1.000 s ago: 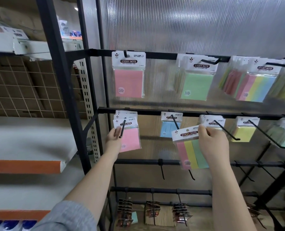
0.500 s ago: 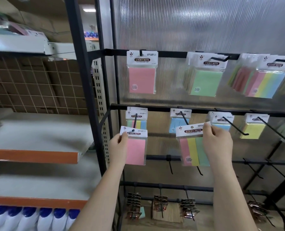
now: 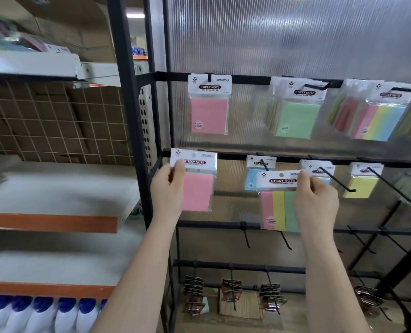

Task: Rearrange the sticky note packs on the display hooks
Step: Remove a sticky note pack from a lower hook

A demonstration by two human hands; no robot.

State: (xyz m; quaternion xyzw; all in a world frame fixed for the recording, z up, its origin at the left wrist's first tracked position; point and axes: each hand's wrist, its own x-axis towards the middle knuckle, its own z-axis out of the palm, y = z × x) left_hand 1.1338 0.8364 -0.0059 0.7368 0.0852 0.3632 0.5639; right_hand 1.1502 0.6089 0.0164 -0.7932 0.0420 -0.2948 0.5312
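My left hand (image 3: 167, 188) grips a pink sticky note pack (image 3: 198, 186) by its white header, held in front of the middle rail's left end, off any hook. My right hand (image 3: 316, 200) pinches the header of a pink-yellow-green striped pack (image 3: 280, 210), held free below the middle rail. On the top rail hang a pink pack (image 3: 209, 106), a green pack (image 3: 295, 111) and multicolour packs (image 3: 377, 116). The middle rail carries a blue pack (image 3: 255, 174), a yellow pack (image 3: 363, 181) and others further right.
Long black hooks (image 3: 336, 179) stick out toward me from the middle rail. Lower rails hold bare hooks (image 3: 246, 236) and small carded items (image 3: 193, 294). A black upright post (image 3: 130, 116) separates the rack from white shelves (image 3: 55, 188) on the left, with blue-capped bottles (image 3: 41, 313) below.
My left hand pulled the pink pack off the left middle hook and raised it. The striped pack in my right hand stayed about level. The view shifted left.
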